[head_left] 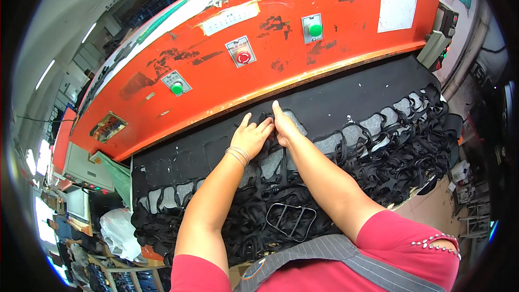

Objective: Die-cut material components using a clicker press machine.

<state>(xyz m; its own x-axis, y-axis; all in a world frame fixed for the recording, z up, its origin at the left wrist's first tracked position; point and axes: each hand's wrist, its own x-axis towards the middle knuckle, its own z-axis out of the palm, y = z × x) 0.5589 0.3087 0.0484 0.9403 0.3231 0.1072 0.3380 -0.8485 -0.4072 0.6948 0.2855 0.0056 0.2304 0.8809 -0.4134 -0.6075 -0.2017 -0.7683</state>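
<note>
My left hand (253, 134) and my right hand (284, 125) meet over the black work surface (346, 89). Between them is a bunched black strap (263, 117). The left index finger sticks out while its other fingers close on the strap. My right hand is turned on edge, thumb up, its remaining fingers mostly hidden against the same strap. Just right of it lies a grey pad (296, 123). A row of similar grey pads (371, 124), edged with black straps, runs along the near part of the surface. Close to my body, a rectangular metal frame with crossbars (292, 221) rests on tangled black straps.
An orange machine housing (216, 75) spans the far side, its lower edge just beyond my hands. It carries two green buttons (177, 88) and a red button (243, 57). Heaped black straps (400, 167) line the near edge. A white plastic bag (120, 232) sits at left.
</note>
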